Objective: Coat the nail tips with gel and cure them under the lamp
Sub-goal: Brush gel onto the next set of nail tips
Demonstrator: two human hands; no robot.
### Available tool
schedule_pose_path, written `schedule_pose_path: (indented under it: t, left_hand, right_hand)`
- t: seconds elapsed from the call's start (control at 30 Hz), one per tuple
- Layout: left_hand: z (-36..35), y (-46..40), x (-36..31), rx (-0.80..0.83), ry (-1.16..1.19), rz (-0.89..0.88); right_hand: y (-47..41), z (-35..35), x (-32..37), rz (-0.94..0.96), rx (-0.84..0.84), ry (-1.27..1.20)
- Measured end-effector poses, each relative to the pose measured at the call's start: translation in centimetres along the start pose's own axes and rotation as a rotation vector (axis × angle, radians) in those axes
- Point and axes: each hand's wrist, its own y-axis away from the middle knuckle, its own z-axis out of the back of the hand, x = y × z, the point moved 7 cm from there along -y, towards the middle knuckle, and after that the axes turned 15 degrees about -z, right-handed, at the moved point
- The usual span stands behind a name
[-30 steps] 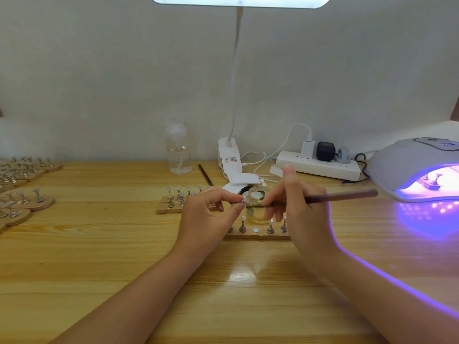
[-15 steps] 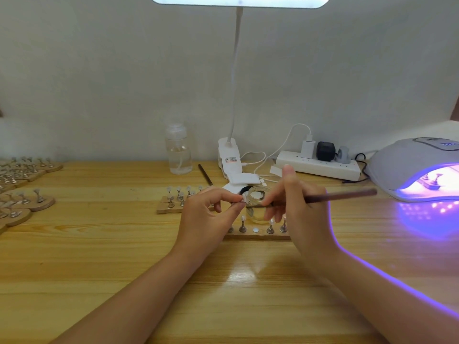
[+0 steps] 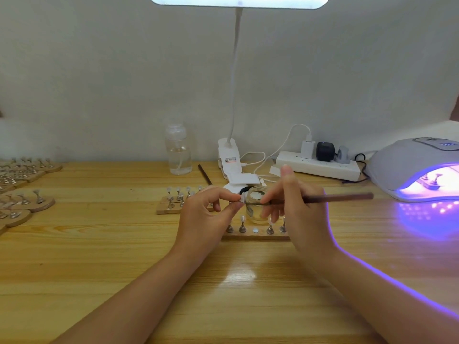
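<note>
Left hand pinches a nail tip between thumb and forefinger, right hand grips the brush, bristles at the tip. Gel jar sits just behind both hands, curing lamp glowing off to the right hand's side.

Bare table left; curing lamp blocks right

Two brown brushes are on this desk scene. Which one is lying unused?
The brush behind the left hand, lying on the table near the clear bottle; the other brush is held by the right hand.
</note>
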Motion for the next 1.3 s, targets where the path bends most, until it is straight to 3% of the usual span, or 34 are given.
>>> schedule_pose_path:
  t: [1.07,1.3]
  left_hand:
    - [-0.1,0.1,0.1,0.007,-0.009,-0.006]
    - [0.1,0.0,0.0,-0.026,0.007,-0.015]
  right_hand:
    - [0.2,-0.5,0.4,0.053,0.056,0.004]
    - [-0.2,0.7,0.3,0.083,-0.045,-0.014]
